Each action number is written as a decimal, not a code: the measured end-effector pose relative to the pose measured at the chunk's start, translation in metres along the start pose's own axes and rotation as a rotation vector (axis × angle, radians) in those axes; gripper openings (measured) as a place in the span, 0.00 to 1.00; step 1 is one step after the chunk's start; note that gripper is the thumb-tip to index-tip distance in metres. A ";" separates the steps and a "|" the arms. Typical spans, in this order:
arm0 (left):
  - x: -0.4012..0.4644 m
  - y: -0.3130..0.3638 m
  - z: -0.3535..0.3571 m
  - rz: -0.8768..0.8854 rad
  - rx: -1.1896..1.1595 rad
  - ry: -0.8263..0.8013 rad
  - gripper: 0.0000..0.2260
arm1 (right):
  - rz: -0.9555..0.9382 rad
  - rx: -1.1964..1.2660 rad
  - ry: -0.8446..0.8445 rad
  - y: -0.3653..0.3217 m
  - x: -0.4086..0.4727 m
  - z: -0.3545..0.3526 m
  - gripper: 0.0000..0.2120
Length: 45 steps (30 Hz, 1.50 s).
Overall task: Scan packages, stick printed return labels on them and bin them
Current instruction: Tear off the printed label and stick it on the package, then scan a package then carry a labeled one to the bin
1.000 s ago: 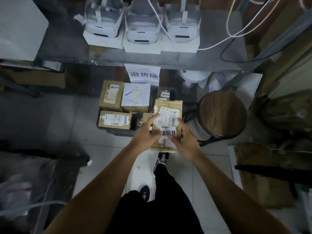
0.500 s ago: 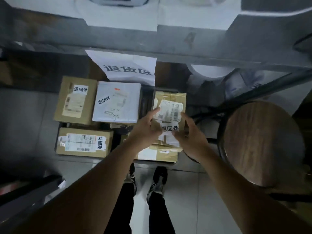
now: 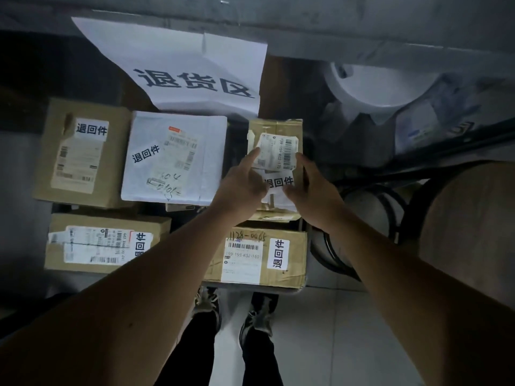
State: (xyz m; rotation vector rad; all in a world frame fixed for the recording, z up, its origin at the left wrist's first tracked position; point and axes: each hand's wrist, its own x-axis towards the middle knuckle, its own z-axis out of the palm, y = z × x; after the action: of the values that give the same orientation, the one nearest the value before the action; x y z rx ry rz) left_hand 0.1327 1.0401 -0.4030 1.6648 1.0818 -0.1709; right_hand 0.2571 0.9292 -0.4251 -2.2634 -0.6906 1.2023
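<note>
Both hands on a box in the bin.
Left hand and right hand grip its sides, fingers curled, forefingers pointing to twelve o'clock.

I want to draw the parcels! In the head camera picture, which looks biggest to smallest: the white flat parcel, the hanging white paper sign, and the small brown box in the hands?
1. Hanging white paper sign, though it may just be nearer.
2. White flat parcel.
3. Small brown cardboard box, partly hidden by both hands.

Labelled cartons packed side by side across the bin, dark gap beside the held carton, shelf edge overhead, stool crowding right, bare floor tiles near the feet.
</note>
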 end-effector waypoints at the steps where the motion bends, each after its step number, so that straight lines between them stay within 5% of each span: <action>1: 0.000 0.000 0.001 0.005 0.012 0.003 0.32 | 0.001 -0.009 -0.004 0.000 -0.001 -0.001 0.33; 11: -0.061 0.029 -0.007 0.116 0.401 0.128 0.29 | -0.060 -0.314 0.080 -0.031 -0.083 -0.032 0.30; 18: -0.193 0.097 -0.031 0.238 0.829 0.122 0.27 | -0.008 -0.364 0.189 -0.075 -0.237 -0.078 0.29; 25: -0.308 0.140 -0.037 0.322 0.948 0.071 0.26 | 0.130 -0.337 0.349 -0.086 -0.392 -0.099 0.28; 45: -0.537 0.212 0.117 1.151 1.125 -0.294 0.26 | 0.667 -0.209 0.857 0.014 -0.727 -0.067 0.32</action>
State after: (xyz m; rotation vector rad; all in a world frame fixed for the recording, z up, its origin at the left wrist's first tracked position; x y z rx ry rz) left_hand 0.0231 0.6433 0.0183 2.8605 -0.4567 -0.2661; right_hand -0.0363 0.4491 0.0402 -2.9410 0.3026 0.2645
